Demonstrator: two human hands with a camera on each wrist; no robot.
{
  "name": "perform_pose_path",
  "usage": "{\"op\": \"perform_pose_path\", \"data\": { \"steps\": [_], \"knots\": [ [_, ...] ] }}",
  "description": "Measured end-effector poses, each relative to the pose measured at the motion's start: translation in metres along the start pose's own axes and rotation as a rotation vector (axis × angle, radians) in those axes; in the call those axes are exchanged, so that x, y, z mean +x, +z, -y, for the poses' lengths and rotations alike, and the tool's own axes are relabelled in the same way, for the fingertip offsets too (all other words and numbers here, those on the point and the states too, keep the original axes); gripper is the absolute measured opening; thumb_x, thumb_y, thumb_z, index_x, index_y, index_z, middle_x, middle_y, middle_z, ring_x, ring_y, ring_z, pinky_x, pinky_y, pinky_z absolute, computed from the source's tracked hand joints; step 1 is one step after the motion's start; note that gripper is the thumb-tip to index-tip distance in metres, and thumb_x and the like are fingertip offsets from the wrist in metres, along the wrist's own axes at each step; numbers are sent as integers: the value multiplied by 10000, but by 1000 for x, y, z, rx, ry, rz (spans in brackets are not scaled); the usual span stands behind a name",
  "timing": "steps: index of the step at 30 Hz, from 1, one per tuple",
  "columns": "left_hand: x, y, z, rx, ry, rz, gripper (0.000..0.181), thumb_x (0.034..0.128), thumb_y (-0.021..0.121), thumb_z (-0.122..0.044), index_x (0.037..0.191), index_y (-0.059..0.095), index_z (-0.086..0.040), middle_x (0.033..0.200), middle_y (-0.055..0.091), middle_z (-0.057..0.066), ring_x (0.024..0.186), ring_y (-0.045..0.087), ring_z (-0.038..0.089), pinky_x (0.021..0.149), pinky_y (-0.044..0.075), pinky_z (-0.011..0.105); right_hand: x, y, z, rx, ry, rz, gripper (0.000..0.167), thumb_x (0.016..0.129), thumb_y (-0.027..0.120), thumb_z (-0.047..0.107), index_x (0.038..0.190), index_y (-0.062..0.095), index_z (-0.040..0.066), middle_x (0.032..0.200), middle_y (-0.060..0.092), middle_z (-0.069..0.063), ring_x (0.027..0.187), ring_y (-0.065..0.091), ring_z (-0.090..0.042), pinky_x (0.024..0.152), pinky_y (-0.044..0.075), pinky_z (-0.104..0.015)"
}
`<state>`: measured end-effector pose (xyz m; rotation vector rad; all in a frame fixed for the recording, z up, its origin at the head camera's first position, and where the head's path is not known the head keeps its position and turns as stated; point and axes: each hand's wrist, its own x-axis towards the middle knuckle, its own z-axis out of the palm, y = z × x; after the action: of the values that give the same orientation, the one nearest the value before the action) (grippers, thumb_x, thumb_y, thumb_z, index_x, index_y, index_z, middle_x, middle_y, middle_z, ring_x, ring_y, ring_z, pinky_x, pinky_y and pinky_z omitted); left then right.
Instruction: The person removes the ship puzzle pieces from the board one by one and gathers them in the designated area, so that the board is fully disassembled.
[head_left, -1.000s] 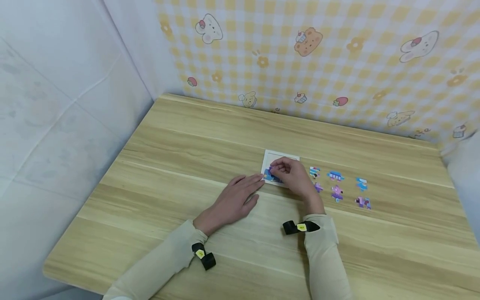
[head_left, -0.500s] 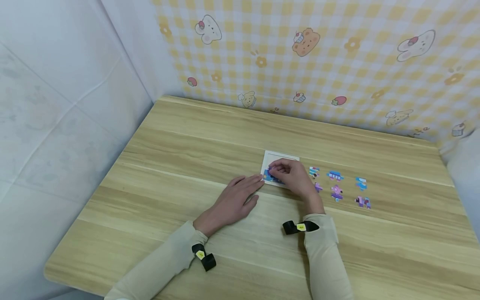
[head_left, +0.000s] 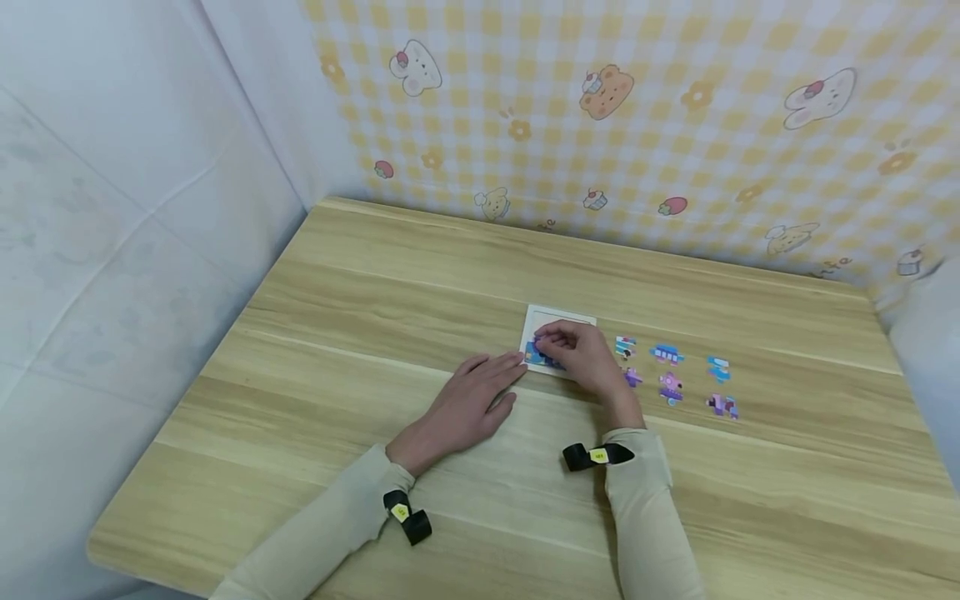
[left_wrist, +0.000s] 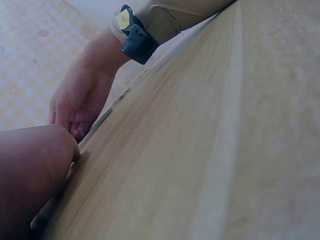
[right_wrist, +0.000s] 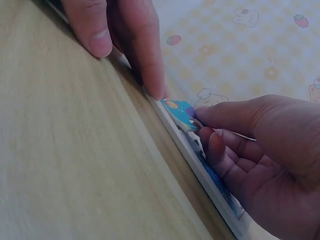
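A small white-rimmed puzzle tray [head_left: 547,314] lies flat on the table, with blue pieces along its near part. My right hand [head_left: 587,357] is over the tray, partly covering it. In the right wrist view its thumb and index finger pinch a teal puzzle piece [right_wrist: 179,111] with orange and purple on it, tilted up at the tray's edge. My left hand [head_left: 467,402] lies palm down on the table, fingers extended, fingertips touching the tray's near left corner. The left wrist view shows part of the left hand [left_wrist: 35,165] close up; the piece is hidden there.
Right of the tray lie several loose puzzle pieces in two rows, among them a blue one [head_left: 667,354], a pink and purple one [head_left: 671,388] and a far-right purple one [head_left: 723,406]. A checked cloth [head_left: 555,117] hangs behind the wooden table [head_left: 360,292].
The head view has tilted slightly, so the scene sits a little lower. Both hands stay almost in place; the right fingers shift only slightly over the tray.
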<state>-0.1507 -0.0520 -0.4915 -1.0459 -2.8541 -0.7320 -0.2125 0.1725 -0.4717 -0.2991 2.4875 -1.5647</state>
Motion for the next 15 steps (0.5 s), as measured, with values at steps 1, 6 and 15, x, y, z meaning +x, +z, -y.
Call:
{"op": "perform_pose_path", "data": {
  "steps": [1,6,15],
  "knots": [
    [0,0,0,5,-1,2,469,1038,473,-279,1480,482,-121,1554,409,2,1452,318,116,1186,215,405,0,-1,1,-2,-1,-9,173,960,669,129,1092,724,31,965,705,-112,814,623,-179,708,502,-200],
    [1,1,0,13,0,8,469,1037,469,-281,1480,483,-129,1555,410,-3,1452,317,113,1187,214,394,-10,-12,12,25,-9,-66,250,969,662,169,1162,704,16,1028,691,-147,874,630,-218,732,523,-202],
    [1,-1,2,20,18,-41,454,1022,505,-260,1450,520,-106,1525,455,17,1425,376,132,1165,264,399,-64,-56,21,-44,-25,-127,260,966,670,220,1155,695,43,973,705,-128,786,657,-296,615,552,-309]
  ]
}}
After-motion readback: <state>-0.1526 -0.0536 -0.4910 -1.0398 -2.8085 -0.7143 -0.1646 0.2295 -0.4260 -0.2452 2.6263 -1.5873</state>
